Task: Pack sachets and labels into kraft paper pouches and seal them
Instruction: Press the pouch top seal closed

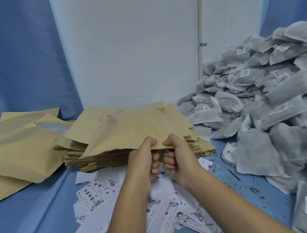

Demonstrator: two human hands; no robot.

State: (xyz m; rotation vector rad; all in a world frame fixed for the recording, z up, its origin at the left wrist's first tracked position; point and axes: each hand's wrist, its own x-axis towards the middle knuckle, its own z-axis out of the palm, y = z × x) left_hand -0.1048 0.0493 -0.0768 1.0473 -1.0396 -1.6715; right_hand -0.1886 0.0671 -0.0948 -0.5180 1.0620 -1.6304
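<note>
**Q:** While both hands sit on one pouch, which relation counts?

**Me:** The near edge of it. My left hand (144,159) and right hand (177,154) are side by side, almost touching. Each pinches the near edge of the top kraft pouch (136,129), thumb on top and fingers curled beneath. From my grip the pouch runs away from me, toward the far edge of the surface (33,219). Its far part lies on the stack of empty pouches (96,160).

**Q:** Long axis?

**Me:** Can't tell; it looks about as wide as it is deep. The held edge runs left to right, across my body. I take it for the mouth, though no opening shows.

**Q:** Where is the filling?

**Me:** The sachets (268,96) are heaped along the right edge, just beside the stack, so the right hand is nearer. The labels (92,195) are scattered at the near edge, under my wrists, and either hand could reach them.

**Q:** Next move?

**Me:** My guess is to part the two lips, hold the pouch with the left hand and free the right for a sachet.

**Q:** Anything else?

**Me:** Fuller-looking pouches (11,153) are piled toward the left edge. Whether they are sealed, I can't tell.
</note>
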